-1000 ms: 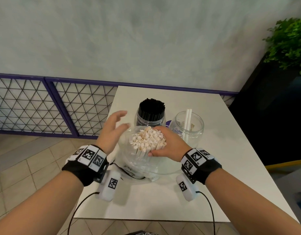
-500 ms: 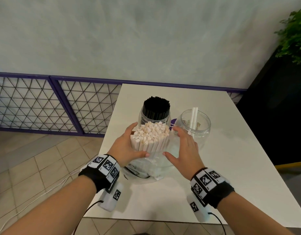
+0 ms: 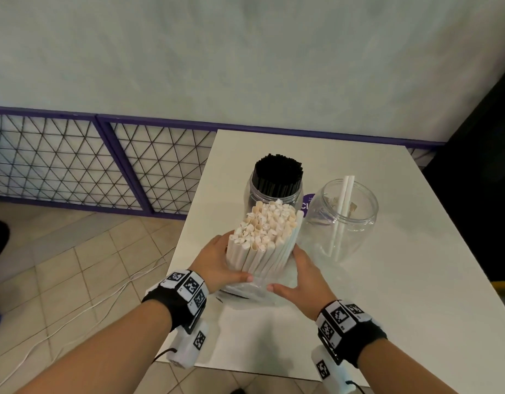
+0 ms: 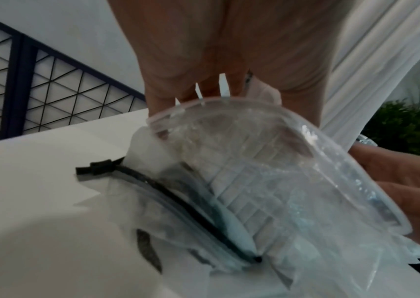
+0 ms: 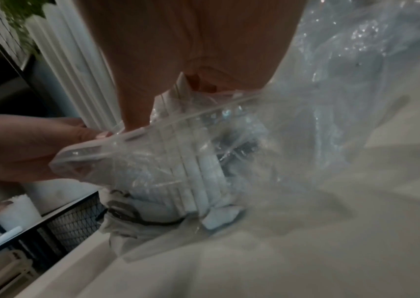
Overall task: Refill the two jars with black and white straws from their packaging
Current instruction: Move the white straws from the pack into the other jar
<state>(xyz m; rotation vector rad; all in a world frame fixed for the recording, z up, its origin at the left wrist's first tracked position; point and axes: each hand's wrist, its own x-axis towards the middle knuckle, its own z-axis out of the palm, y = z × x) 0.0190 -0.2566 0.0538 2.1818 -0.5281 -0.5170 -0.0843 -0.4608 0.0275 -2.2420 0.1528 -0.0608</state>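
Change over the preceding second, located relative to the black-straw jar. The left hand, formerly raised and spread open in front of that jar, now wraps the left side of the white-straw bundle. The right hand, formerly lying over the bundle's top ends, now cups its lower right side, thumbs nearly meeting at the base. The clear plastic bag, which earlier reached the straw tips, is pushed down around the bundle's foot. The bundle stands taller, its top leaning toward the black-straw jar and overlapping that jar's front wall.
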